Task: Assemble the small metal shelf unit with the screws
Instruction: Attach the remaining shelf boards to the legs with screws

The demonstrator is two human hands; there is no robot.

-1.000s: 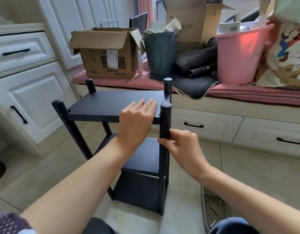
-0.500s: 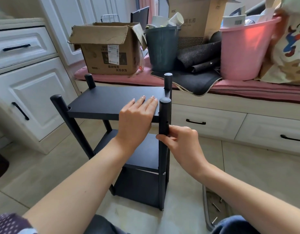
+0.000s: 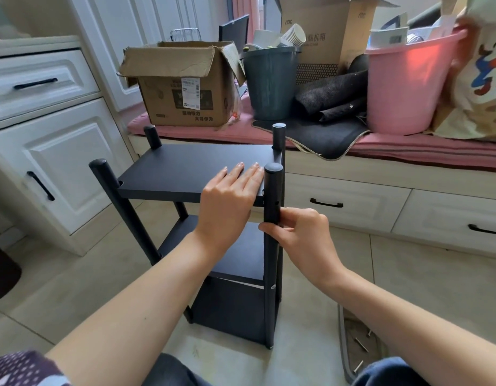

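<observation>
partly hidden, the black shelf unit (image 3: 191, 174) stands on the tiled floor (image 3: 74, 280) in front of the cushioned window bench (image 3: 408, 151); both forearms cover much of its middle and lower boards, and the far-left post's foot is out of sight behind the boards. the left hand (image 3: 227, 201) lies flat, fingers straight, on the top board beside the near-right post (image 3: 272, 218), holding nothing. the right hand (image 3: 299, 235) is wrapped on that same post just under the top board, thumb across the front, fingers curled round the far side, so the grip there is closed tight on the post. a small hole shows in the post just above the thumb, and one silver screw head (image 3: 273, 287) sits lower down, level with the middle board. loose screws (image 3: 361, 344) lie in a shallow tray (image 3: 342, 330) on the floor to the right of the unit, partly cut off by the right arm and a knee; their number is hard to tell. behind the unit, on the bench, stand a cardboard box (image 3: 182, 87), a dark bin (image 3: 269, 84) and a pink tub (image 3: 408, 84).
</observation>
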